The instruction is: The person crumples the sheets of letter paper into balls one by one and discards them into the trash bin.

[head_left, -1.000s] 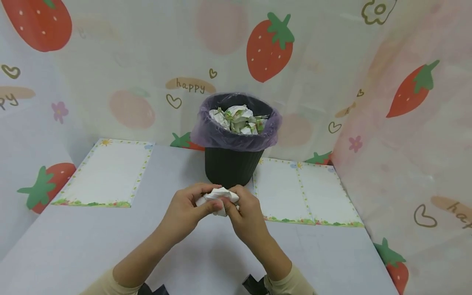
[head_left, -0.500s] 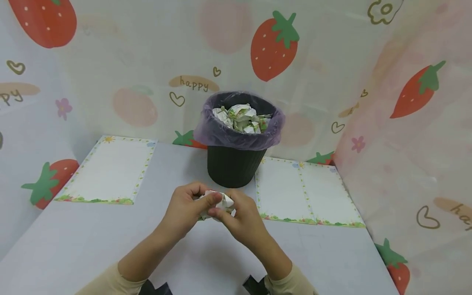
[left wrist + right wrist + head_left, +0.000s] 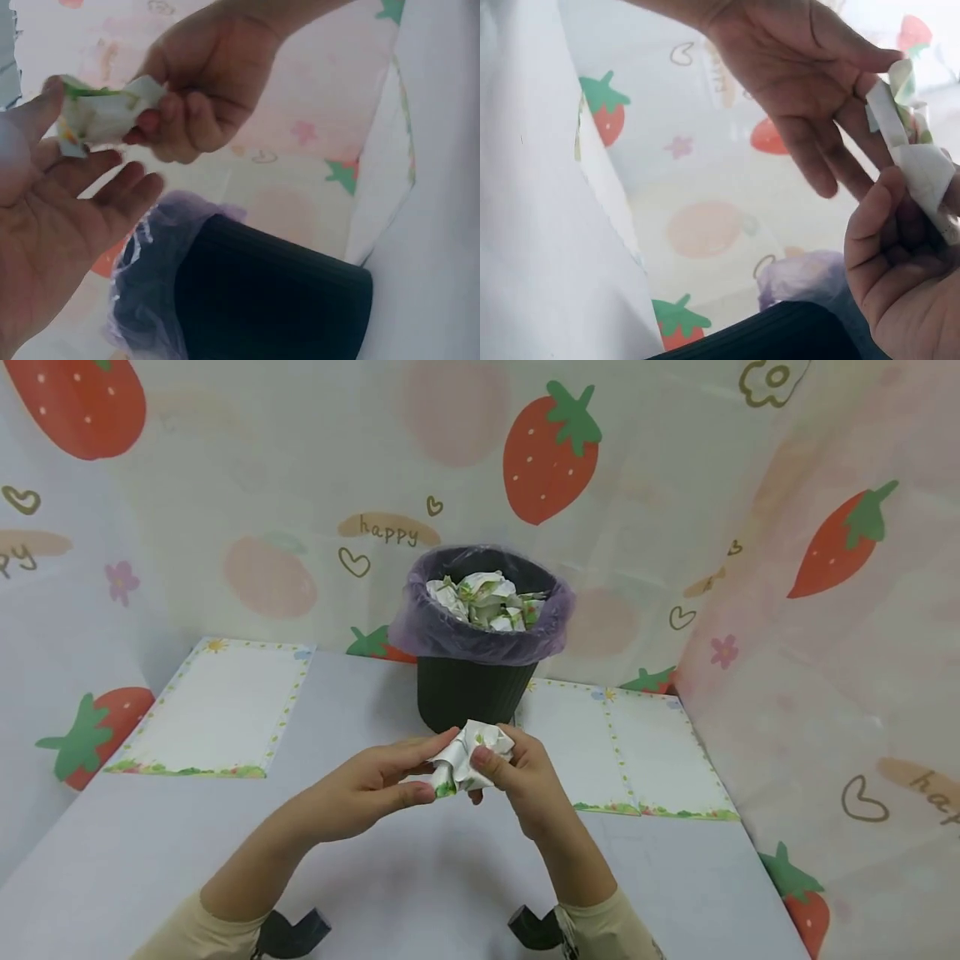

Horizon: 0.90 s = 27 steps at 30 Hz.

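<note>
Above the table, in front of the bin, is a crumpled sheet of paper point(image 3: 480, 753), white with green printed bits. My right hand point(image 3: 534, 787) pinches it, thumb on the near side, and its other fingers are curled in the right wrist view. On the paper's left side my left hand point(image 3: 352, 795) touches the edge with thumb and index finger. The left wrist view shows that hand's other fingers point(image 3: 124, 187) spread and fairly straight. A black bin point(image 3: 476, 693) with a purple liner point(image 3: 480, 647) stands behind, holding several crumpled paper balls point(image 3: 487, 597).
One flat bordered sheet point(image 3: 213, 710) lies at the table's left. Two more sheets point(image 3: 652, 756) lie side by side at the right, partly behind my right hand. Strawberry-printed cloth point(image 3: 637, 510) rises at the back and both sides of the white table point(image 3: 465, 893).
Both hands were squeezing the paper between them. The paper has shifted right and slightly up with my right hand, while my left hand's fingers have straightened and its grip has loosened.
</note>
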Motion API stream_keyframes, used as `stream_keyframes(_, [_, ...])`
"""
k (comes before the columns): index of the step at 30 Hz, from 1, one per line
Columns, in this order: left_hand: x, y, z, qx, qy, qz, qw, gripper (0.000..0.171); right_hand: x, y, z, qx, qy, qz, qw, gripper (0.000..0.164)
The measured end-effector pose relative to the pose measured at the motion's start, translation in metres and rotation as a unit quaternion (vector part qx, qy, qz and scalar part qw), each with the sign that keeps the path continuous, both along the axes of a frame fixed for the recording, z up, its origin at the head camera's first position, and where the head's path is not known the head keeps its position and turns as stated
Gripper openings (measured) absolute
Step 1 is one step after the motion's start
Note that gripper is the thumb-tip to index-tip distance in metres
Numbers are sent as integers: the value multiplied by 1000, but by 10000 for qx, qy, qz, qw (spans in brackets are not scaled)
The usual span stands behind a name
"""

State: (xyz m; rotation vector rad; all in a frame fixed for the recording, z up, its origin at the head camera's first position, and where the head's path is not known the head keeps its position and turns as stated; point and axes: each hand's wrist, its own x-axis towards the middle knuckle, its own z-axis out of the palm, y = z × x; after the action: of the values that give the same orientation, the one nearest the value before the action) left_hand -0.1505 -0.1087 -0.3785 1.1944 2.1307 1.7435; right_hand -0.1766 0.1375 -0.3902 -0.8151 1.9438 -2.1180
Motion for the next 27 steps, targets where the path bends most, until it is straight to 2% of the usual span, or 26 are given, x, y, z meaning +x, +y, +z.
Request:
stream_keyframes(2, [2,5,-3,-78,520,248,9983,69,1,-1,1,43,51,174,9998,40])
stream_keyframes(4, [4,13,-5,24,763,515,9958,73,2,-2,0,70,153,258,9995,41])
stream_keyframes(9, [10,29,-13,343,791,1029,9910,84,7,-8,0,400,473,158,9980,48])
stream_keyframes(12, [11,33,-17,224,948,1373,9857,86,11,-10,0,733,637,-87,9952,49])
stream_keyframes(14, [10,34,-20,-110,1337,1608,9778,87,12,-11,0,943,691,-251,9928,58])
stream_keyframes(15, [10,36,-21,-313,1606,1740,9711,87,13,-11,0,1060,698,-337,9913,66])
stream_keyframes(18, [9,40,-26,-927,2480,2071,9418,88,14,-13,-1,1431,511,-574,9867,87])
stream_keyframes(19, [8,41,-27,-1070,2637,2146,9343,89,14,-14,0,1526,421,-632,9854,89])
stream_keyframes(20, [8,42,-27,-1137,2682,2181,9314,89,14,-14,0,1615,337,-685,9839,88])
stream_keyframes(21, [6,42,-28,-1175,2668,2186,9312,90,14,-15,0,1678,244,-747,9827,85])
stream_keyframes(22, [6,41,-27,-1182,2564,2125,9355,90,14,-15,0,1652,123,-753,9833,79])
stream_keyframes(25, [4,34,-25,-1103,1950,1752,9587,90,13,-15,1,1333,-129,-641,9889,56])
stream_keyframes(27, [2,28,-23,-1084,1519,1386,9726,92,11,-14,1,1033,-271,-483,9931,48])
